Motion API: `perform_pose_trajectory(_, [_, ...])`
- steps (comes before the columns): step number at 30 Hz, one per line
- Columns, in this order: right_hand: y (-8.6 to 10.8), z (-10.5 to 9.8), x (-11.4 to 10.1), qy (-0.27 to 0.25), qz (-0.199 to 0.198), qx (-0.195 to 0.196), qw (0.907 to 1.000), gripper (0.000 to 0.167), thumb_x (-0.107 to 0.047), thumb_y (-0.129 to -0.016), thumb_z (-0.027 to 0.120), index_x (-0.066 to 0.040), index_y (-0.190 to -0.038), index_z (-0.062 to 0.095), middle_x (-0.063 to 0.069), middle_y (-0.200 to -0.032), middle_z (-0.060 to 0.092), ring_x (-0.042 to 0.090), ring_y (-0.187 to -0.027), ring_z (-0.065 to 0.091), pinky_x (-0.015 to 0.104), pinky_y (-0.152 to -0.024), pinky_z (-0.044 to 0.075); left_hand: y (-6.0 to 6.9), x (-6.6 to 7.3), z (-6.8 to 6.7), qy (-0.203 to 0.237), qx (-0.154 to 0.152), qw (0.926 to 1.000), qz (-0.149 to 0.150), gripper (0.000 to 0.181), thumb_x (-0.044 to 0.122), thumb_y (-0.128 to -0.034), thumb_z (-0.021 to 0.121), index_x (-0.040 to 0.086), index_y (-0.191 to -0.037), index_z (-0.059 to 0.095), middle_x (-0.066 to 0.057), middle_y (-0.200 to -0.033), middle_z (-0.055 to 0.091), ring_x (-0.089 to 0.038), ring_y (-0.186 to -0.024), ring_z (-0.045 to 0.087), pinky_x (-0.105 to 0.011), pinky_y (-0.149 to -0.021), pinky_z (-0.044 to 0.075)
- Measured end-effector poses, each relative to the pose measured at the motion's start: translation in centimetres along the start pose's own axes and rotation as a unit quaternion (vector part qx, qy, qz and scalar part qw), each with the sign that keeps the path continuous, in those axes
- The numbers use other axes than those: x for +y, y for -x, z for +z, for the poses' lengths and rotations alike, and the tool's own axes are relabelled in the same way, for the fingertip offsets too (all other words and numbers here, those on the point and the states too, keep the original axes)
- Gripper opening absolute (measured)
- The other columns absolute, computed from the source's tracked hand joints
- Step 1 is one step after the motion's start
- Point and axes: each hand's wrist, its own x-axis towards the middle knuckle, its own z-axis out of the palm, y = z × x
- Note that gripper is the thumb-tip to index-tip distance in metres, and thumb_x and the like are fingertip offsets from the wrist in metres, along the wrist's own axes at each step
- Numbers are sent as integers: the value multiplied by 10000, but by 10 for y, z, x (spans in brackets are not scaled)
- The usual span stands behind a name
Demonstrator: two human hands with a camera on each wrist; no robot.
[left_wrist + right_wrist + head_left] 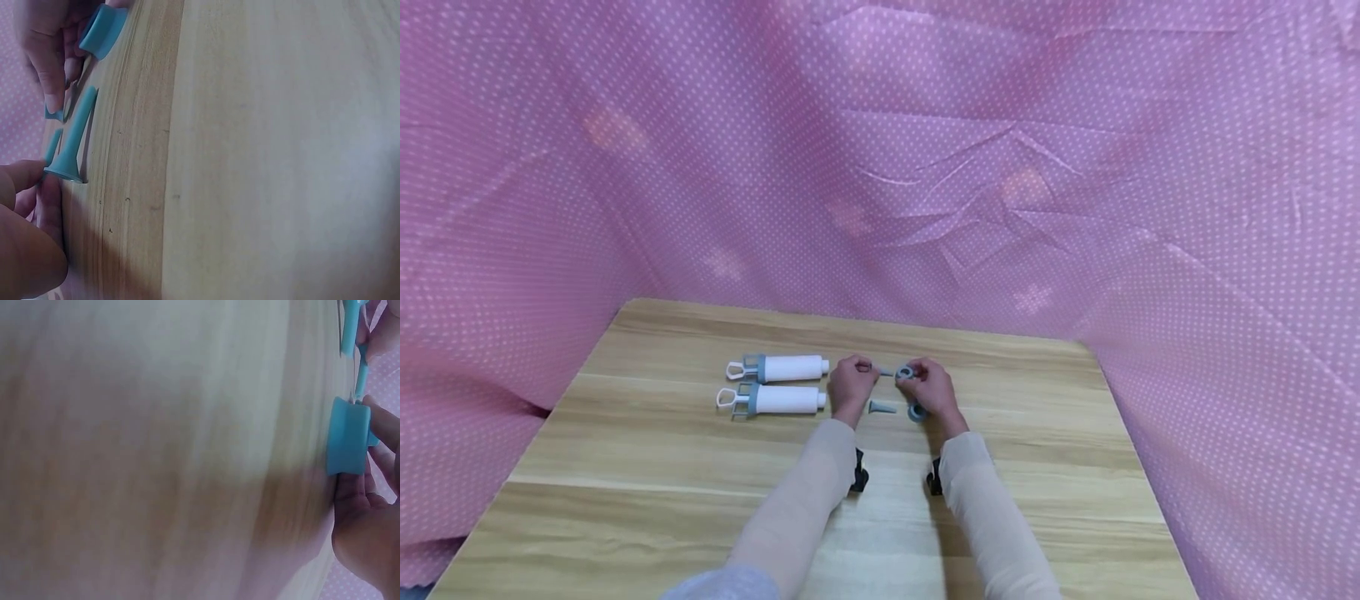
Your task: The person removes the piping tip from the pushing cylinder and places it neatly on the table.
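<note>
My left hand (852,385) pinches a thin blue-green funnel-shaped nozzle at its wide end, the stem pointing right. With thumb and fingers, my right hand (932,388) holds a blue-green ring (905,372) just beyond the stem's tip; the two parts look close, and I cannot tell whether they touch. Nearer me, a second flared nozzle (76,137) lies on the table between the hands. A second ring (347,436) with a flared rim sits on the table below the right hand, close to its palm side. In the left wrist view, the held nozzle is partly behind the lying one.
Two white cylinders with blue-green collars and loop handles, one farther (793,367) and one nearer (786,399), lie side by side left of my left hand. The wooden table (662,467) meets a pink dotted cloth (820,150) behind and at both sides.
</note>
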Motion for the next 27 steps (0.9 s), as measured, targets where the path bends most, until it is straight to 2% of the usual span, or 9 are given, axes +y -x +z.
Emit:
perform_pose_trajectory(13, [0, 2, -2, 334, 193, -8, 9993, 300, -143, -877, 807, -35, -1125, 677, 87, -1007, 650, 215, -878, 589, 345, -767, 495, 2, 1, -1, -33, -20, 10000, -34, 183, 194, -866, 805, 133, -1035, 768, -10, -948, 749, -212, -856, 695, -391, -798, 565])
perform_pose_trajectory(20, [-1, 0, -3, 284, 182, -33, 9994, 343, -88, -870, 795, 2, -1173, 660, 115, -1038, 651, 229, -895, 597, 360, -788, 514, 1, 2, -2, -27, -5, 10000, -34, 187, 190, -855, 803, 131, -1030, 769, -15, -953, 754, -213, -857, 699, -395, -802, 568])
perform_pose_trajectory(27, [0, 0, -4, 27, 342, -22, 9994, 396, -63, -854, 796, 4, -1213, 643, 122, -1063, 639, 239, -921, 595, 368, -809, 524, 2, 3, 0, -88, -10, 9999, -147, 188, 205, -861, 802, 136, -1032, 768, -13, -967, 757, -219, -867, 699, -398, -808, 566])
